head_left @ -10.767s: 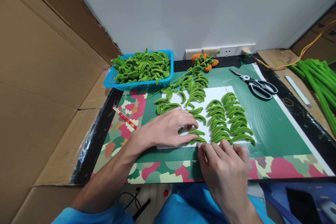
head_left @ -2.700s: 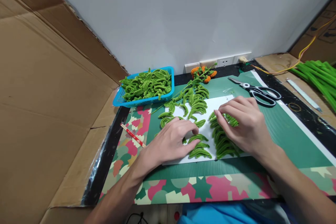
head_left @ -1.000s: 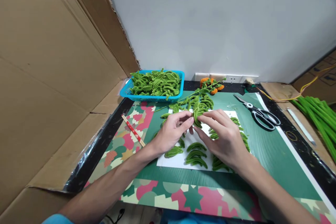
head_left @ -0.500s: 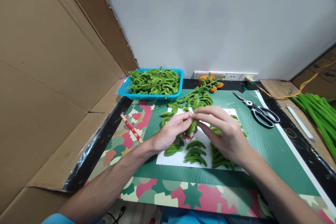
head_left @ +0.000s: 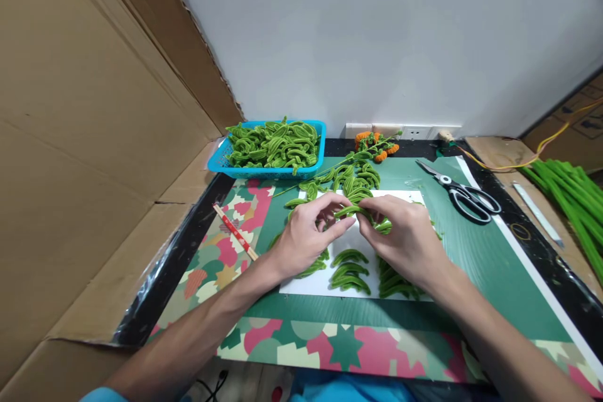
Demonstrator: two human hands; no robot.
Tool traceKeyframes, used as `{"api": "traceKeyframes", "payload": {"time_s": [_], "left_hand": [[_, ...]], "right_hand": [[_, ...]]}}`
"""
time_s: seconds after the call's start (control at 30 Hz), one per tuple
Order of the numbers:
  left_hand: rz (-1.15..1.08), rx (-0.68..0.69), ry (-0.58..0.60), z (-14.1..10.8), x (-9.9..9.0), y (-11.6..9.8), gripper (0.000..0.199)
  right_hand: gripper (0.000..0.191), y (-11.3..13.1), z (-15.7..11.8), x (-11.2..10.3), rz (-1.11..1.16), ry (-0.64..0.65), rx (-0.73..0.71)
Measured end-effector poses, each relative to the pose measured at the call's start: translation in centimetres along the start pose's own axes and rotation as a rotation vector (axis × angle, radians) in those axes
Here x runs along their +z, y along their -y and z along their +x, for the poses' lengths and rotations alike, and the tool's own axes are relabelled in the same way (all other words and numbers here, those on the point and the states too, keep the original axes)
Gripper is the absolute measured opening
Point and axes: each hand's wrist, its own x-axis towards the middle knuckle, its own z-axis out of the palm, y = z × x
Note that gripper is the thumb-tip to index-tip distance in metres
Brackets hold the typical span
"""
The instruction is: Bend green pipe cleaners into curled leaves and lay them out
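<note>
green mat [head_left: 499,276] fronts a pale wall [head_left: 330,31], left hand [head_left: 306,235] and right hand [head_left: 407,235] pinching a fuzzy strip [head_left: 347,210]

A black-topped bench [head_left: 200,218] carries a green mat [head_left: 490,276] with a pink, green and cream patterned border. A blue basket [head_left: 264,173] stands at the back left, by the mat's corner. On the mat lie red-wrapped sticks [head_left: 234,230], scissors [head_left: 451,184] reaching its right edge, and a white sheet [head_left: 360,240] bearing green fuzzy pieces [head_left: 349,281]. A thin ring [head_left: 521,239] shows on the black strip beyond the scissors.
</note>
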Motion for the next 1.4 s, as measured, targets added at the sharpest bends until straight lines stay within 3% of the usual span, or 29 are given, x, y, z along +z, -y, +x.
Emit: {"api": "traceKeyframes", "payload": {"time_s": [0.13,0.2,0.27,0.43,0.6,0.87,1.17,1.4], "left_hand": [[0.078,0.041,-0.033,0.1,0.2,0.3,0.023],[0.091,0.040,-0.048,0.1,0.2,0.4,0.024],[0.091,0.030,-0.056,0.1,0.1,0.4,0.023],[0.057,0.009,-0.036,0.3,0.1,0.3,0.024],[-0.054,-0.024,-0.018,0.5,0.2,0.2,0.028],[-0.269,-0.084,0.014,0.6,0.3,0.1,0.028],[-0.342,-0.174,0.053,0.9,0.2,0.1,0.037],[-0.335,-0.161,0.041,0.9,0.1,0.3,0.031]], "right_hand": [[0.008,0.2,0.1,-0.4,0.118,0.085,0.125],[0.014,0.0,0.1,-0.5,0.127,0.074,0.120],[0.021,-0.2,-0.1,-0.6,0.048,0.049,0.027],[0.014,-0.5,-0.1,-0.8,-0.230,0.021,-0.275],[0.018,-0.6,0.1,-0.9,-0.334,-0.005,-0.362],[0.019,-0.7,-0.3,-0.6,-0.262,0.019,-0.288],[0.024,-0.9,-0.4,-0.6,-0.262,0.030,-0.210],[0.023,-0.9,-0.6,-0.4,-0.163,0.085,-0.173]]}}
